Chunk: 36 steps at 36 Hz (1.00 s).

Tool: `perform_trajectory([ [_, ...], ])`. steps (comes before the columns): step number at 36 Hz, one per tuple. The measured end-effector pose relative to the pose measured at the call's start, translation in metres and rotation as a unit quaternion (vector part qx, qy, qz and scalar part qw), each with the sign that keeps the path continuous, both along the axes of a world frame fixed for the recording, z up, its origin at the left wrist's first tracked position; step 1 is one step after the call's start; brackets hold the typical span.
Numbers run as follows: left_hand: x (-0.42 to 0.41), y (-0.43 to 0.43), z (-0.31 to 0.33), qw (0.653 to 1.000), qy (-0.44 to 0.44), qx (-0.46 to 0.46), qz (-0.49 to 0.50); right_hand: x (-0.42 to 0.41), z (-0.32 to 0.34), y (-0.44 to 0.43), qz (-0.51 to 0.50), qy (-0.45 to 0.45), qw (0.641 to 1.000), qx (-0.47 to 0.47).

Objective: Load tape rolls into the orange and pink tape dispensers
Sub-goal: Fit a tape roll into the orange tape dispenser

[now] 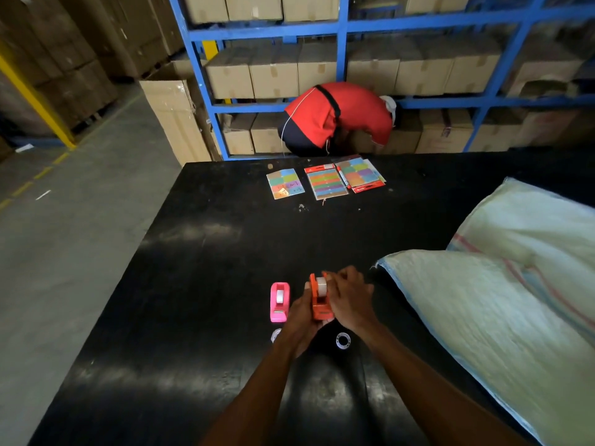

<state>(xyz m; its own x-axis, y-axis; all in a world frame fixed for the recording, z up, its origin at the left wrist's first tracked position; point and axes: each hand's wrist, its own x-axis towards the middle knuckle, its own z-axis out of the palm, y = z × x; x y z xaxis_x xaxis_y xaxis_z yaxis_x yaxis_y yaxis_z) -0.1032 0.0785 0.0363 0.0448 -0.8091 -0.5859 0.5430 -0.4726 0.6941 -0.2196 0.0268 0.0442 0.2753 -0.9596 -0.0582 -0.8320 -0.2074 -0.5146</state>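
The orange tape dispenser (318, 304) is lifted just above the black table (199, 284), held from below and the left by my left hand (301, 323). A white tape roll (321, 284) sits in its cradle, and my right hand (349, 297) rests against the roll and the dispenser's right side, fingers curled. The pink tape dispenser (279, 302) stands on the table just left of my hands with a white roll in it. Two loose clear tape rolls lie on the table: one (343, 341) between my forearms, the other (276, 334) partly hidden by my left wrist.
Two large woven sacks (502, 300) fill the table's right side, close to my right hand. Packs of coloured sticky notes (325, 181) lie at the far edge. Beyond it a person in red (338, 117) bends at blue shelving (341, 59) stacked with cartons. Concrete floor lies left.
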Motion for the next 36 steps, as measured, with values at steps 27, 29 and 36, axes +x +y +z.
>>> perform_trajectory([
  [27,0.011,0.001,0.002,0.998,-0.057,0.016,0.023,0.003,0.045,-0.014,0.117,-0.072,0.988,-0.077],
  [29,0.011,0.001,0.002,0.998,-0.056,0.017,0.028,0.004,0.047,-0.013,0.118,-0.069,0.988,-0.078],
  [36,0.013,-0.001,0.009,0.995,-0.058,0.02,0.076,0.004,0.051,0.0,0.149,-0.079,0.981,-0.092],
])
